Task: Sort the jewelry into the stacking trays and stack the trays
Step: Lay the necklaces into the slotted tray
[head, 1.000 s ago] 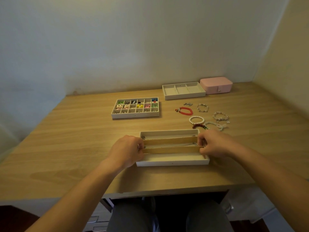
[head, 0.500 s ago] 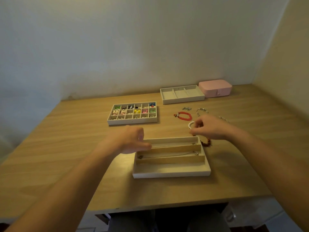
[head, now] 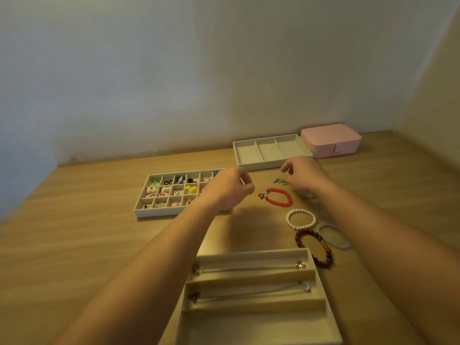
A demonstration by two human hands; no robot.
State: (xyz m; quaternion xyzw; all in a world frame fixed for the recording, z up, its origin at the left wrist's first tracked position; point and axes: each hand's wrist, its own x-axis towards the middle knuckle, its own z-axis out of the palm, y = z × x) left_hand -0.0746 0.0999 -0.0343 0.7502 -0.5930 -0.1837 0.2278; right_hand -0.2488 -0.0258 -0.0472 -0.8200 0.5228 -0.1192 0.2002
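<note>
Tray [head: 258,327] lies long axis left-right, two necklaces [head: 249,269] along it; beyond, left hand [head: 227,191] and right hand [head: 305,175] hover loosely curled, empty

Left grip [head: 227,191], right grip [head: 303,175] off near tray [head: 256,328], reached forward

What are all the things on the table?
Wooden table: one, light brown.
Cream many-square tray: one, left, holding small colourful jewellery.
Cream three-part tray: one, back, looks empty.
Pink box: one, back right.
Cream long-slot tray: one, nearest, holding two silver necklaces.
Bracelets: four, right: red bracelet, white pearl bracelet, dark red bracelet, clear bracelet.
Small silver piece: one, behind the red bracelet.
Left hand, right hand: two, bare, above the table.
</note>
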